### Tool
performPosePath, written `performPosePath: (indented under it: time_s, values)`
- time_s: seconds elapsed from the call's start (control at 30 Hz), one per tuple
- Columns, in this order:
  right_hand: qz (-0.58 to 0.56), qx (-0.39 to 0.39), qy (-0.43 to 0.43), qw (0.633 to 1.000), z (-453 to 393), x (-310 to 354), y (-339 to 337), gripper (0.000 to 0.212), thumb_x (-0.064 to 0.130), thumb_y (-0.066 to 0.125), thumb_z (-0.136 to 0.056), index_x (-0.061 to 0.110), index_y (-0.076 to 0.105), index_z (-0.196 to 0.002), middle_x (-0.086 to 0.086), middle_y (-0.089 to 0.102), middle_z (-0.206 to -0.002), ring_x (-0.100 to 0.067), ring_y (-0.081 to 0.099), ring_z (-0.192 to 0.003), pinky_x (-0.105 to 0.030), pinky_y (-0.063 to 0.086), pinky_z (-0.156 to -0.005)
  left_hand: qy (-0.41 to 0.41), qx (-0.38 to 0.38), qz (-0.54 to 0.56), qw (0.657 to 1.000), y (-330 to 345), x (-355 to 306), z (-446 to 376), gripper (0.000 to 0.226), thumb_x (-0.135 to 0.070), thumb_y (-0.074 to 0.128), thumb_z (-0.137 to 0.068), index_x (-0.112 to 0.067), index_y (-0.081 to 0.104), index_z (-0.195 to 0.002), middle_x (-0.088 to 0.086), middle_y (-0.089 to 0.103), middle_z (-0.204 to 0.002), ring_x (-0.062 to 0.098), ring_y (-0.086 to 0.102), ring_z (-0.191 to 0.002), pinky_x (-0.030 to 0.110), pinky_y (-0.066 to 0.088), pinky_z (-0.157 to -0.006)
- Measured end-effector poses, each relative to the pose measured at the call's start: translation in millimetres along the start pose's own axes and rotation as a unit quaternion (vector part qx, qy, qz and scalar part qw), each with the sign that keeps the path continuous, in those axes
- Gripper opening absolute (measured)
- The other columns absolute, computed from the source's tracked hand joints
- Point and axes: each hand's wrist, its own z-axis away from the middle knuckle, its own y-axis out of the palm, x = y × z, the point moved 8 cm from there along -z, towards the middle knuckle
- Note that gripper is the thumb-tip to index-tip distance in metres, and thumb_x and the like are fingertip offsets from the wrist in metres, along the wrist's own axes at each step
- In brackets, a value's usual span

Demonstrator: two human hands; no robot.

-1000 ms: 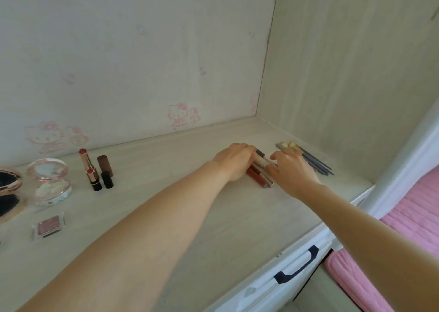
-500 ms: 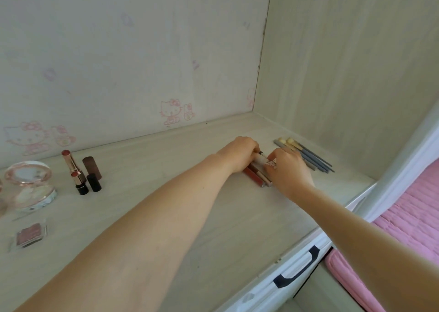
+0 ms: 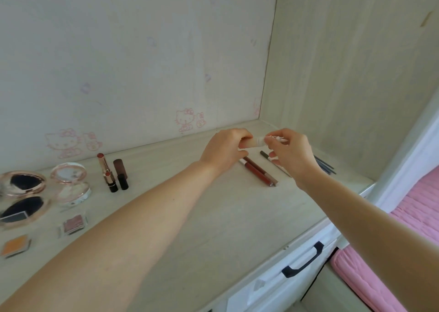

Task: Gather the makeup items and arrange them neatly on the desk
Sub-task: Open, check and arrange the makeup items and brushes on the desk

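My left hand (image 3: 225, 149) and my right hand (image 3: 291, 152) hold one small pale tube (image 3: 257, 141) between them, lifted above the desk (image 3: 213, 216); each hand pinches one end. Below it two reddish-brown lip pencils (image 3: 260, 173) lie side by side, and a dark thin pencil (image 3: 267, 155) lies beside them. Dark-handled brushes (image 3: 324, 165) show behind my right wrist. At the left stand an uncapped lipstick (image 3: 104, 167), a second short lipstick (image 3: 111, 181) and their dark caps (image 3: 121, 174).
Open compacts (image 3: 22, 186) and a round blush compact (image 3: 70, 183) lie at the far left, with a pink eyeshadow pan (image 3: 72, 225) and an orange one (image 3: 15, 245) nearer the edge. A drawer with a black handle (image 3: 303, 260) is below the desk front. A pink bed cover (image 3: 408, 228) is at right.
Both hands have risen off the desk with the pale tube between them, leaving the lip pencils lying below. The view has swung left, showing more compacts.
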Motion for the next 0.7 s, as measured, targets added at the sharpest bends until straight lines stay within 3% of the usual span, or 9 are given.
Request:
performPosePath:
  time_s: [0.27, 0.5, 0.7]
  values:
    - [-0.073, 0.053, -0.016, 0.996, 43.1, 45.3, 30.9, 0.029, 0.022, 0.065, -0.089, 0.017, 0.057, -0.116, -0.005, 0.063, -0.098, -0.018, 0.067, -0.078, -0.037, 0.061, -0.072, -0.031, -0.049, 0.007, 0.998, -70.6, 7.4, 59.1, 0.027, -0.017, 0.078, -0.075, -0.017, 0.067, -0.099, -0.002, 0.072, -0.092, 0.018, 0.065, -0.087, 0.037, 0.051, -0.081]
    - [-0.169, 0.122, 0.024, 0.978, 87.6, 73.8, 81.5, 0.017, 0.021, 0.071, -0.085, 0.012, 0.064, -0.096, -0.004, 0.067, -0.091, -0.014, 0.067, -0.079, -0.033, 0.060, -0.073, -0.127, -0.098, 0.122, 0.980, -130.4, 23.8, 131.2, 0.022, -0.013, 0.083, -0.070, -0.017, 0.071, -0.089, -0.011, 0.071, -0.084, 0.003, 0.066, -0.079, 0.014, 0.050, -0.077]
    - [-0.187, 0.185, 0.026, 0.964, 128.4, 98.5, 124.4, 0.027, 0.014, 0.073, -0.082, 0.005, 0.063, -0.107, -0.009, 0.069, -0.098, -0.017, 0.069, -0.087, -0.034, 0.060, -0.078, -0.212, -0.117, 0.189, 0.952, -165.3, 42.9, 190.8, 0.020, -0.018, 0.080, -0.074, -0.015, 0.069, -0.090, -0.005, 0.074, -0.084, 0.005, 0.069, -0.079, 0.024, 0.054, -0.079]
